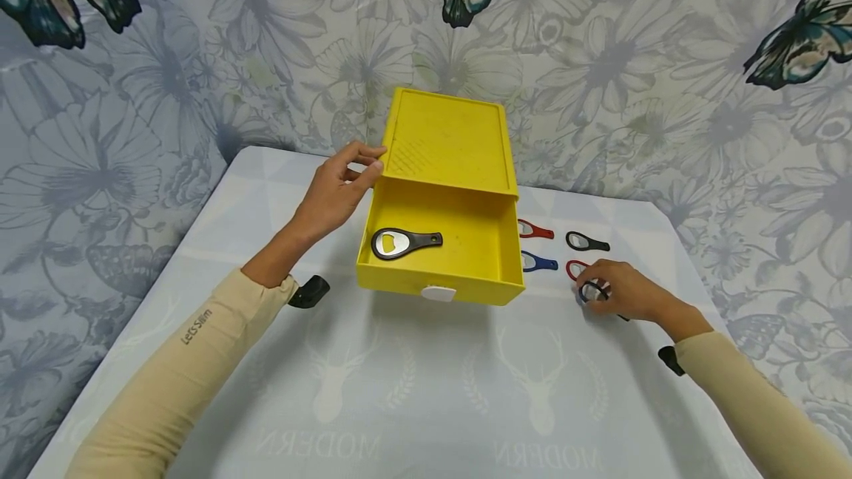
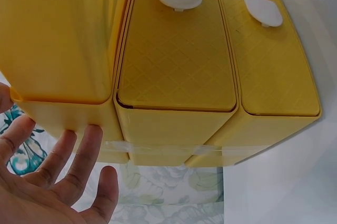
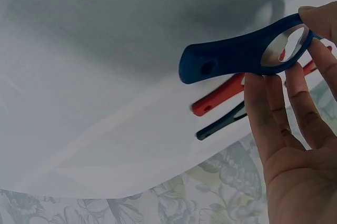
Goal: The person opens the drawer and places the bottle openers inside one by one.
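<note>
A yellow drawer cabinet (image 1: 449,139) stands on the table with its top drawer (image 1: 486,292) pulled out. A black-handled bottle opener (image 1: 426,240) lies inside that drawer, at its left. My left hand (image 1: 333,191) touches the cabinet's upper left side; in the left wrist view its fingers (image 2: 87,150) are spread and fairly straight. To the right of the cabinet, my right hand (image 1: 629,290) pinches a blue bottle opener (image 3: 226,53) by its ring end between thumb and fingers. The right wrist view shows it off the table, handle pointing away from the palm.
Beside the cabinet's right side lie a red bottle opener (image 1: 539,232) and a blue one (image 1: 542,264), both partly hidden by the drawer. A black opener (image 1: 592,244) and another red opener (image 1: 574,269) lie near my right hand. Two lower drawers (image 2: 179,61) are closed.
</note>
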Demonstrator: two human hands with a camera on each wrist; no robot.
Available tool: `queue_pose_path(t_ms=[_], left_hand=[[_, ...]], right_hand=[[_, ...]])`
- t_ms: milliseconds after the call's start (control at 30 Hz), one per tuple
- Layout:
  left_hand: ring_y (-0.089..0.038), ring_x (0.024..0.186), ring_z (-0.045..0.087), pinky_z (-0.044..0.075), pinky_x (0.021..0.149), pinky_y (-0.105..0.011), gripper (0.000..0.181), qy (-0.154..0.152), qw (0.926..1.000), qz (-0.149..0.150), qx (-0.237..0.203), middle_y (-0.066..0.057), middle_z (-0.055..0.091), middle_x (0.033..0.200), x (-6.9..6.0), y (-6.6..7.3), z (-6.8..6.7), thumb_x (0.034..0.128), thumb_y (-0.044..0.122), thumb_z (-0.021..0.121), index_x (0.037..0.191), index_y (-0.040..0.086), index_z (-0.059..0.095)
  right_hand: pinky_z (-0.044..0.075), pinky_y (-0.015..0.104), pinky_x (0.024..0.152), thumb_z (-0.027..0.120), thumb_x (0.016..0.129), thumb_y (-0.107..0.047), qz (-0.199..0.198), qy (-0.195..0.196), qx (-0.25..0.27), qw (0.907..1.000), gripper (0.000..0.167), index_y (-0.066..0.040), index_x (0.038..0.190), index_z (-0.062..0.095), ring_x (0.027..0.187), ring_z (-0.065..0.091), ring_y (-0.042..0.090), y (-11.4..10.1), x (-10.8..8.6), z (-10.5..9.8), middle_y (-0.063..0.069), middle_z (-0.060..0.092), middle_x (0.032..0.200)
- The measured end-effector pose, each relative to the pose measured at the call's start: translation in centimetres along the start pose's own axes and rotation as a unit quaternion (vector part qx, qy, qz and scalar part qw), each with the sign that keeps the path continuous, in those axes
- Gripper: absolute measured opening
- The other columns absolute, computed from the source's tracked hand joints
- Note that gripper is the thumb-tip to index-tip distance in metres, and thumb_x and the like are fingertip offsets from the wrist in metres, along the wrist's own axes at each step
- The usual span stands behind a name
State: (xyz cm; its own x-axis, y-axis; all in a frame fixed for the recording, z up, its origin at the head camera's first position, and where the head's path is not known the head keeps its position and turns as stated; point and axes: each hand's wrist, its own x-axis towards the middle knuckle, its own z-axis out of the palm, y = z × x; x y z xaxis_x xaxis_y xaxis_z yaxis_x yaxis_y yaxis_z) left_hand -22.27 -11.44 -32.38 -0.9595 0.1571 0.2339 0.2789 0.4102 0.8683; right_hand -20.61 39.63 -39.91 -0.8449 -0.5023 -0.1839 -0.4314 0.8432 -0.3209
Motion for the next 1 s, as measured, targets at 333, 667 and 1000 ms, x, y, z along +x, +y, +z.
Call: queue_pose_path(t_ms=[333, 667, 1000], left_hand=[[-0.029, 0.106, 0.063, 0.052, 0.088, -0.046, 0.039, 0.001, 1.0, -0.003, -0.001, -0.009, 0.058, 0.136, -0.2, 0.0, 0.2, 0.1043, 0.041, 0.051, 0.137, 0.019, 0.055], [-0.031, 0.107, 0.062, 0.049, 0.088, -0.043, 0.039, -0.006, 1.0, -0.001, 0.001, -0.008, 0.056, 0.141, 0.1, 0.0, 0.2, 0.1056, 0.039, 0.049, 0.137, 0.016, 0.055], [-0.03, 0.108, 0.063, 0.051, 0.09, -0.046, 0.038, -0.003, 1.0, -0.005, 0.004, -0.006, 0.056, 0.141, 0.0, 0.0, 0.1, 0.1049, 0.041, 0.05, 0.136, 0.019, 0.055]], right_hand=[[0.058, 0.037, 0.076, 0.08, 0.078, -0.007, -0.024, 0.035, -0.019, 0.9989, 0.03, -0.009, 0.107, 0.073, 0.092, 0.061, 0.02, -0.3, 0.0, -1.0, 0.005, 0.068, 0.109], [0.056, 0.035, 0.069, 0.077, 0.078, -0.003, -0.046, 0.075, -0.021, 0.9959, 0.028, -0.008, 0.105, 0.07, 0.085, 0.063, 0.022, -2.1, 0.3, -2.9, 0.007, 0.065, 0.105], [0.056, 0.028, 0.07, 0.082, 0.08, -0.006, -0.072, 0.106, -0.032, 0.9912, 0.029, -0.01, 0.106, 0.07, 0.089, 0.066, 0.02, -4.4, 1.1, -5.4, 0.005, 0.064, 0.108]])
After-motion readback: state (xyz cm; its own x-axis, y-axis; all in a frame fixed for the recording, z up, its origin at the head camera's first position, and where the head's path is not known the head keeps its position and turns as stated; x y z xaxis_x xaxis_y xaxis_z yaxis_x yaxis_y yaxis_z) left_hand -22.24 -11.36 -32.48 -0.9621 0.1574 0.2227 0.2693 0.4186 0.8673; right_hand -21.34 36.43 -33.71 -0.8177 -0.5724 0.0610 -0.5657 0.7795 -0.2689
